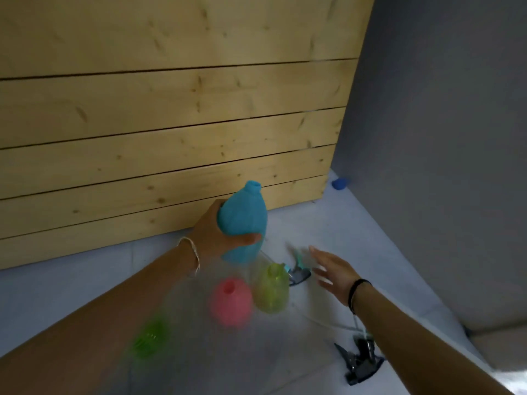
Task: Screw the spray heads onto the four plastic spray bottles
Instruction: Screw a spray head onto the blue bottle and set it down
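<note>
My left hand [216, 232] grips a blue spray bottle [243, 220] around its middle and holds it above the floor, its open neck pointing up with no head on it. Below it stand a pink bottle [231, 302], a yellow-green bottle [271, 289] and a green bottle [149, 339], all blurred and without heads. My right hand [332, 270] hovers with straight fingers just right of a dark spray head [298, 273] lying on the floor. More dark spray heads [360, 359] with thin tubes lie at the lower right.
A wall of pale wooden planks [171, 124] rises behind the bottles. A grey wall [442, 138] closes the right side. The floor [71, 280] is pale grey. A small blue object [339, 183] lies in the far corner.
</note>
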Available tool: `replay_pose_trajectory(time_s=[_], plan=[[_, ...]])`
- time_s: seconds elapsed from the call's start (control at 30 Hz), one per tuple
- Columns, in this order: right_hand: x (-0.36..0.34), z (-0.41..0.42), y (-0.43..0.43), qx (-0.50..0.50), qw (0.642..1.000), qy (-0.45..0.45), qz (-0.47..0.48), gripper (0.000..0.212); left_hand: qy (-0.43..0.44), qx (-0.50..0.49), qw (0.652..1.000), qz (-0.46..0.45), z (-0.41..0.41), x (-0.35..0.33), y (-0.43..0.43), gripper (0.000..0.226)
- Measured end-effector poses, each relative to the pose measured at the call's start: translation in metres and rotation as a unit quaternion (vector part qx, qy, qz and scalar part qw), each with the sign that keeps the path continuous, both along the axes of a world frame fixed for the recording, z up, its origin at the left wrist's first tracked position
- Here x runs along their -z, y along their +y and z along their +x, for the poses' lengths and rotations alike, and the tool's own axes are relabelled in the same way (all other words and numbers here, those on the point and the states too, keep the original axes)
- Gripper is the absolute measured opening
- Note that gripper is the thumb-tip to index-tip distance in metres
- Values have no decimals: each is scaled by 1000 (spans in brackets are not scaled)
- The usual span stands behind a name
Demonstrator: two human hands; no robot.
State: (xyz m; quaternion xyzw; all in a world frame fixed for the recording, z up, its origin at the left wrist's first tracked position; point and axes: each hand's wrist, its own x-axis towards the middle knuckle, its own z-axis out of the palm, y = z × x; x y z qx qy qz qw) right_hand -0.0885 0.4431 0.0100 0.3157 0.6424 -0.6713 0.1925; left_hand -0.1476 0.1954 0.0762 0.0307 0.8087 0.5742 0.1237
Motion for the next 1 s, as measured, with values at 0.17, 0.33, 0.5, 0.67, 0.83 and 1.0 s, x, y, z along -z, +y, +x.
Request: replay_pose_trajectory(time_s=[0.17,0.33,0.5,0.67,0.83,1.0], plan=[[65,-7,6,38,998,-33,26,54,-13,-2,1000,-10,-12,37,5,77],[97,-20,2,23,992,16,119,70,-9,18,999,-49,-19,60,14,76],[110,-20,-5,-18,974,54,218,56,-24,-6,999,-39,-22,71,12,74],[114,-18,-3,-31,964,47,261,55,-28,-13,999,-39,-22,76,9,73],[105,-15,4,-25,980,23,197,43,-22,-38,998,-37,-23,67,8,76],[74,-6,17,29,983,25,178,25,-15,-50,998,-20,-21,35,16,81]])
